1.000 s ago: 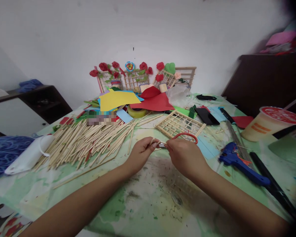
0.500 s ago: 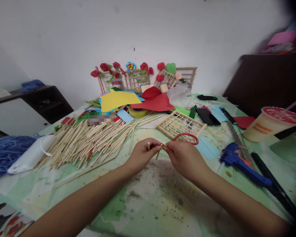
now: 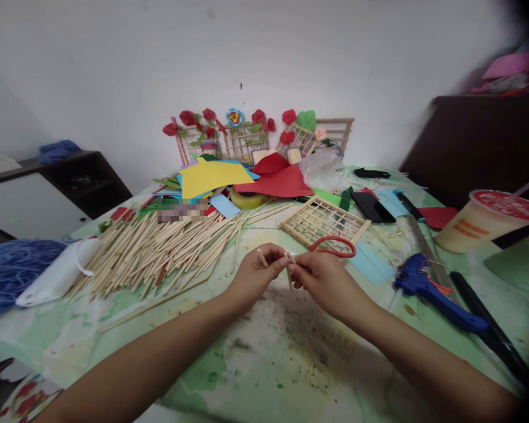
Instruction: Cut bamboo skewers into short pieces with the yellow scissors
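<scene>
Above the near middle of the table my fingertips meet. My left hand (image 3: 252,281) is closed, with the end of a short wooden stick (image 3: 261,257) standing out near its curled fingers. Facing it, my right hand (image 3: 332,282) pinches another short wooden stick piece (image 3: 290,281), which points downward between the two hands. How the pieces touch inside the fingers is hidden. Just beyond my right hand lie red-handled scissors (image 3: 351,249), beside a lattice frame of sticks (image 3: 315,220). Left of my left hand spreads a large pile of wooden sticks (image 3: 171,249).
On the right lie a blue glue gun (image 3: 441,302), a black phone (image 3: 372,207) and a lidded drink cup (image 3: 476,226). Coloured paper (image 3: 216,177) and paper-flower lattices (image 3: 247,138) stand toward the wall. Blue cord (image 3: 17,276) is at the left edge.
The stick piece between my fingertips has turned more upright and shows more of its length. The stick end in my left hand leans further left. Both hands stay close together.
</scene>
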The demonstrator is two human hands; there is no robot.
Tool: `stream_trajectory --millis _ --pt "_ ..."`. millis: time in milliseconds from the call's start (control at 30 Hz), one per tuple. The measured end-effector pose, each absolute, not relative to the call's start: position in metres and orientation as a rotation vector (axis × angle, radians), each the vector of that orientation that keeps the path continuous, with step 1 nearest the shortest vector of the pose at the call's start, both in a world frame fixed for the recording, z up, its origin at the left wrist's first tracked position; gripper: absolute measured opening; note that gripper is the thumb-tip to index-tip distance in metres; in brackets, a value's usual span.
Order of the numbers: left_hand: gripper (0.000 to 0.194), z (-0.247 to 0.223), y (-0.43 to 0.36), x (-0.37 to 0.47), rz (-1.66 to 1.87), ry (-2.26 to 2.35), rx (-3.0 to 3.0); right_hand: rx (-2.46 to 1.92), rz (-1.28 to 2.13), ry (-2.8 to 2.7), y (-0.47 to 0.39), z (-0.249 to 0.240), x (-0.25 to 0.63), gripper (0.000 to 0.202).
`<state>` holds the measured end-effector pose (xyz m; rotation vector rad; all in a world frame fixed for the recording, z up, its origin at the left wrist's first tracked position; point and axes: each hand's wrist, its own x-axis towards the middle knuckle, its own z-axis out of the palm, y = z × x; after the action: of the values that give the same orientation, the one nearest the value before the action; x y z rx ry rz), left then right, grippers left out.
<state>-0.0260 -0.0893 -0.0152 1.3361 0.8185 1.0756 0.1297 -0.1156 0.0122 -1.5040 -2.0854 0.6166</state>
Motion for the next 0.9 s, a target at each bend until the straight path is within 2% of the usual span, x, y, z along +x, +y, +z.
stream_trajectory --millis 167,533,900 --pt "0.026 -0.0177 -0.0888 -0.0255 1.078 0.835 1.288 -1.470 0.742 -2.056 -0.1123 0.0068 0.1285 0.031" --pt "0.024 -0.0164 -0.0914 -0.0222 1.164 0.908 1.199 -1.439 0.786 -2.042 -0.1150 0.0070 0.1246 0.027" --pt "0.025 -0.0181 -0.0926 -0.0222 1.102 0.864 1.156 -1.336 0.885 -1.958 -0.1162 0.0057 0.1210 0.024"
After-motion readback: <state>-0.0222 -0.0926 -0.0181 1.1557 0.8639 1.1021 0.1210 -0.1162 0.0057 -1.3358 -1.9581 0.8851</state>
